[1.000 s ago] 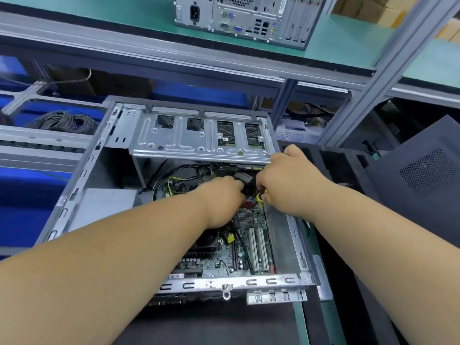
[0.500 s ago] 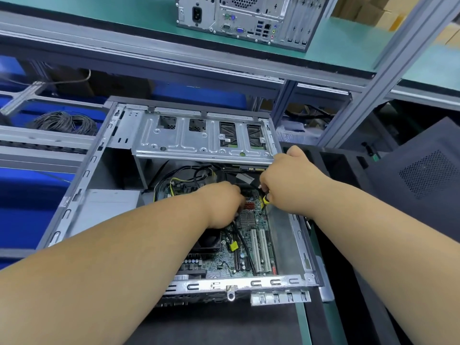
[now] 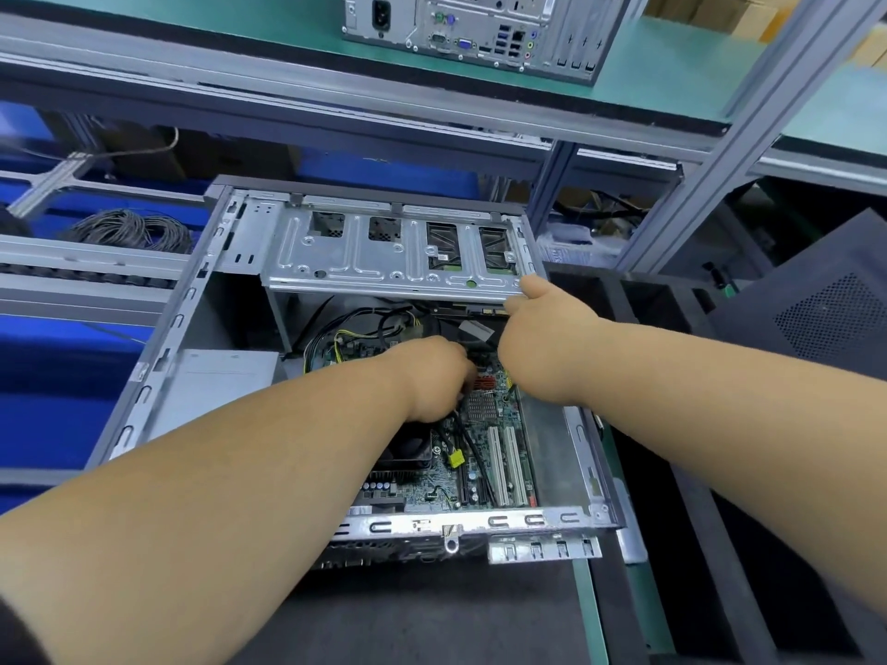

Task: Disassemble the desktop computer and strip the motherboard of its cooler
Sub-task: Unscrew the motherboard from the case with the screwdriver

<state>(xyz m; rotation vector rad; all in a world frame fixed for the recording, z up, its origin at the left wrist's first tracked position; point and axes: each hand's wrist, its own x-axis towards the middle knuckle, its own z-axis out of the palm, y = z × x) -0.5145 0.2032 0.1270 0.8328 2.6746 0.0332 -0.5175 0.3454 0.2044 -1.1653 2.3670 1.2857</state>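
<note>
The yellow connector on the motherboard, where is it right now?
In the head view the yellow connector sits mid-board, just below the left hand, between the black cooler fan and the white expansion slots.

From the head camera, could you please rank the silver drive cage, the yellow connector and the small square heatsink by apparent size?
1. silver drive cage
2. small square heatsink
3. yellow connector

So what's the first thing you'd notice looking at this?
Two bare arms reach into an open computer case in the middle, left hand and right hand both down over the green motherboard. Another computer stands on the green shelf above, ports facing us.
</note>
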